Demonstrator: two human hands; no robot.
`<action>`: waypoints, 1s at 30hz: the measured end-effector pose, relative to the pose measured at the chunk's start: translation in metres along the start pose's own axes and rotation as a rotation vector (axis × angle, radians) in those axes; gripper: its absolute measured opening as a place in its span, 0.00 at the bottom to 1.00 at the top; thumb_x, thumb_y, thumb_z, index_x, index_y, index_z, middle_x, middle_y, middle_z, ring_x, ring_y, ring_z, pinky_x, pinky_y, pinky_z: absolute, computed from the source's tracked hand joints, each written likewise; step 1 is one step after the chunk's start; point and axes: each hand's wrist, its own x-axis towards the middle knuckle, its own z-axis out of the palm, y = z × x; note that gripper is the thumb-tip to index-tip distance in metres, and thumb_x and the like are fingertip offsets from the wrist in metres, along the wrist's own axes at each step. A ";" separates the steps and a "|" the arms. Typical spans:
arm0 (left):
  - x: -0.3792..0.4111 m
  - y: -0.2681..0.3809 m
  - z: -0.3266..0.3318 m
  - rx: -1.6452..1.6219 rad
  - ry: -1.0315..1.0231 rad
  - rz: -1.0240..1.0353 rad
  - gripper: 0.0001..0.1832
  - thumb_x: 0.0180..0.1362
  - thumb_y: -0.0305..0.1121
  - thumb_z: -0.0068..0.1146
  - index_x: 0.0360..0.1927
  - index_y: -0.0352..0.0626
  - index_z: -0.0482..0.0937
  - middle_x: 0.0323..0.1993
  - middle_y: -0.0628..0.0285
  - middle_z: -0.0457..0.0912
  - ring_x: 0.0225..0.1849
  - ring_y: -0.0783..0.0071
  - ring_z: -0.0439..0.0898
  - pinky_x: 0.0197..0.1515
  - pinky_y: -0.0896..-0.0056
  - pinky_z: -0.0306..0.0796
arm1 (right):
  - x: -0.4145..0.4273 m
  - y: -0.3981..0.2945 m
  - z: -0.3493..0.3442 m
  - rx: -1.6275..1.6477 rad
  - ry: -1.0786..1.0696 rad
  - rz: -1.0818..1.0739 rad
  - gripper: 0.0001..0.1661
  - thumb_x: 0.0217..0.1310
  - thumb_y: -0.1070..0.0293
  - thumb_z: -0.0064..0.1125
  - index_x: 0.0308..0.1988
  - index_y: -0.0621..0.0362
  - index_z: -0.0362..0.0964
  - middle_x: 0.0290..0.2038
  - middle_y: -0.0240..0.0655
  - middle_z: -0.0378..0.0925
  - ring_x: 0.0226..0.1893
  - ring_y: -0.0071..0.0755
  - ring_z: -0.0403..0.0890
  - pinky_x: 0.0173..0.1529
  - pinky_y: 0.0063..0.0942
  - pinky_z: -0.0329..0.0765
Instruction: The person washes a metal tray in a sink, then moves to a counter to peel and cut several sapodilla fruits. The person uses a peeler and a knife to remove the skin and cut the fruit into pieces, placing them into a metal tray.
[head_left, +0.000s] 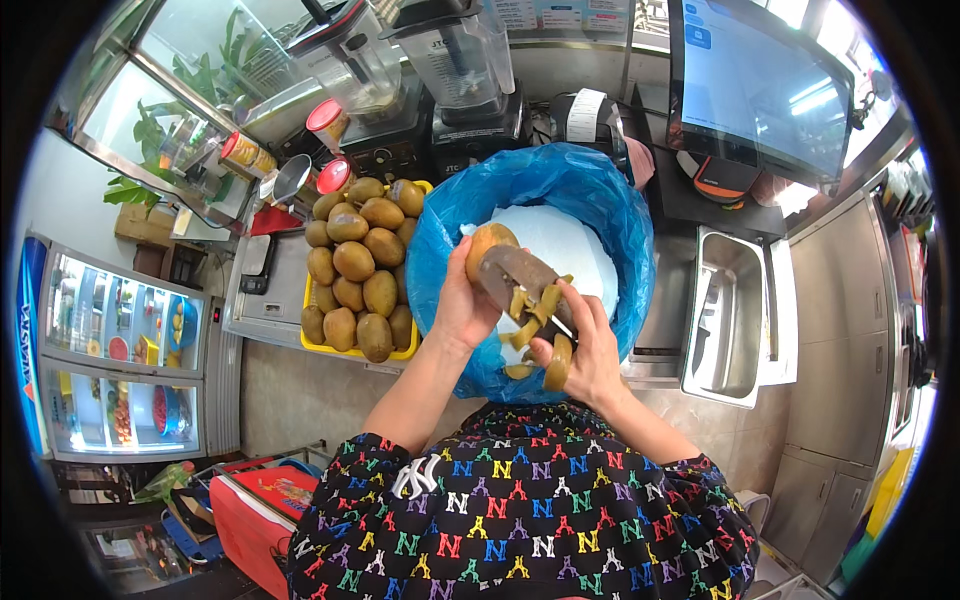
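Over a container lined with a blue plastic bag, my left hand grips a brown sapodilla-like fruit. My right hand is closed round the handle end of a wide-bladed knife, whose blade lies against the fruit. Strips of brownish-green peel cling to the blade and hang by my right fingers. A pale, rounded surface shows inside the bag. To the left, a yellow basket is heaped with unpeeled brown oval fruits.
Two blenders stand behind the bag, with a receipt printer beside them. A touchscreen monitor is at the back right, above a steel sink. A small scale sits left of the basket, and a glass-door fridge stands far left.
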 end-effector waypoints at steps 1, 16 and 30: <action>0.002 -0.001 -0.001 -0.021 -0.058 -0.055 0.23 0.62 0.53 0.40 0.50 0.46 0.70 0.48 0.61 0.75 0.51 0.67 0.74 0.53 0.61 0.70 | -0.001 0.000 0.001 -0.031 0.010 -0.018 0.43 0.46 0.53 0.65 0.60 0.55 0.57 0.42 0.46 0.67 0.39 0.49 0.76 0.40 0.37 0.75; -0.007 0.000 -0.005 0.261 -0.254 -0.053 0.30 0.59 0.47 0.47 0.61 0.43 0.59 0.56 0.59 0.68 0.58 0.68 0.68 0.61 0.62 0.62 | 0.024 0.015 -0.007 0.127 -0.034 0.042 0.39 0.52 0.49 0.58 0.58 0.60 0.58 0.42 0.50 0.69 0.41 0.52 0.75 0.47 0.35 0.71; 0.002 0.007 -0.014 0.328 -0.026 0.057 0.25 0.63 0.47 0.41 0.58 0.43 0.63 0.51 0.58 0.71 0.51 0.67 0.73 0.50 0.59 0.71 | 0.022 0.023 -0.005 0.165 -0.055 0.041 0.38 0.53 0.49 0.57 0.57 0.61 0.60 0.46 0.49 0.70 0.43 0.49 0.75 0.50 0.36 0.71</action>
